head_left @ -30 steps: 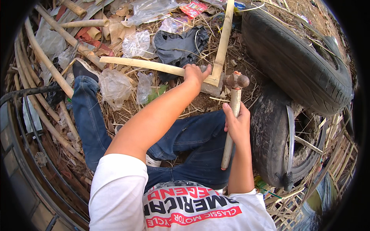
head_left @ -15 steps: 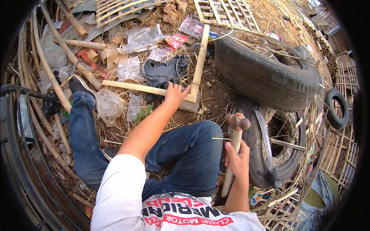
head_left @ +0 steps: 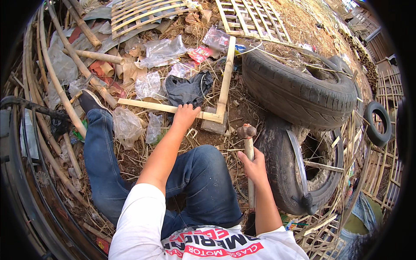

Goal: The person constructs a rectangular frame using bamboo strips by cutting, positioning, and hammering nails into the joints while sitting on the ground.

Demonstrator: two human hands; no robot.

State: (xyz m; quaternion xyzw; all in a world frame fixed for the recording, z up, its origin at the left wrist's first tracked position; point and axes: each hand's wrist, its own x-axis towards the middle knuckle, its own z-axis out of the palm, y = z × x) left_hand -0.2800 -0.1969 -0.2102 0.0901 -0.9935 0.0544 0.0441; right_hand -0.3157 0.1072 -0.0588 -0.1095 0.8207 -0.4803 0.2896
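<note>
Two flat bamboo strips meet in an L-shaped corner that rests on a grey block [head_left: 214, 126]. One bamboo strip [head_left: 145, 105] runs left from the corner, the other bamboo strip [head_left: 226, 76] runs away from me. My left hand [head_left: 186, 115] is closed over the first strip, a short way left of the corner. In my right hand [head_left: 254, 166], a hammer [head_left: 249, 149] with a wooden handle stands nearly upright, its rusty head up, near and to the right of the block. The fingers wrap the handle partly out of sight.
Two worn tyres, an upper tyre [head_left: 299, 91] and a lower tyre [head_left: 281, 164], lie stacked at right, a curved blade [head_left: 298, 158] against the lower one. A black plastic bag [head_left: 188, 88] and clear wrappers lie beyond the strips. Bamboo poles [head_left: 65, 93] fill the left; bamboo lattices [head_left: 253, 19] lie far off.
My left hand has slid left along the strip, away from the corner. My right hand has brought the hammer left, closer to the block.
</note>
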